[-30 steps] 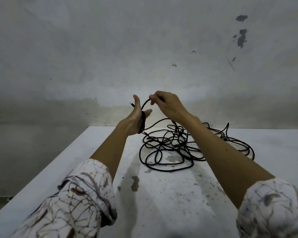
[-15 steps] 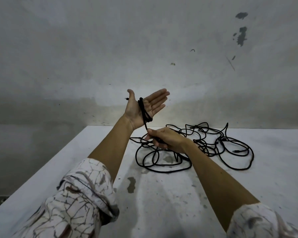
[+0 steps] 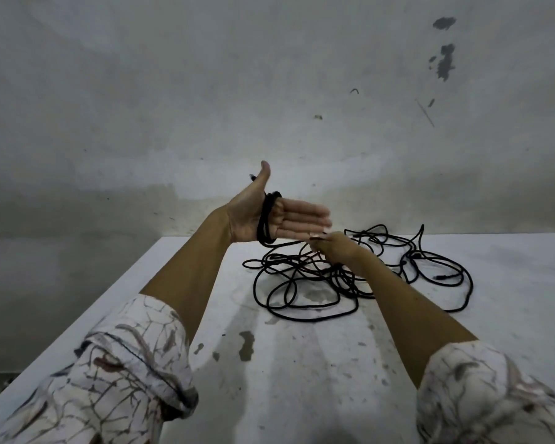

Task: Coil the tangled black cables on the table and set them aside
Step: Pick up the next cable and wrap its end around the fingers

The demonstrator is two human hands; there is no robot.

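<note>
A tangle of thin black cable (image 3: 359, 277) lies on the white table (image 3: 302, 363), spreading toward the far right. My left hand (image 3: 269, 216) is raised above the table's far edge, palm up, fingers straight and thumb up. Several turns of cable (image 3: 266, 219) are wound across its palm, and the cable's end sticks out behind the thumb. My right hand (image 3: 337, 251) sits just below the left fingertips and pinches a strand that runs from the wound turns down to the tangle.
A stained grey wall (image 3: 269, 91) rises right behind the table. The table's left edge (image 3: 87, 318) runs diagonally, with the floor beyond it. Dark stains (image 3: 245, 344) mark the tabletop near me. My patterned sleeves fill the lower corners.
My left hand has tilted so its fingers point right instead of up. My right hand has risen from the tangle to just under the left fingertips, pulling the strand with it.
</note>
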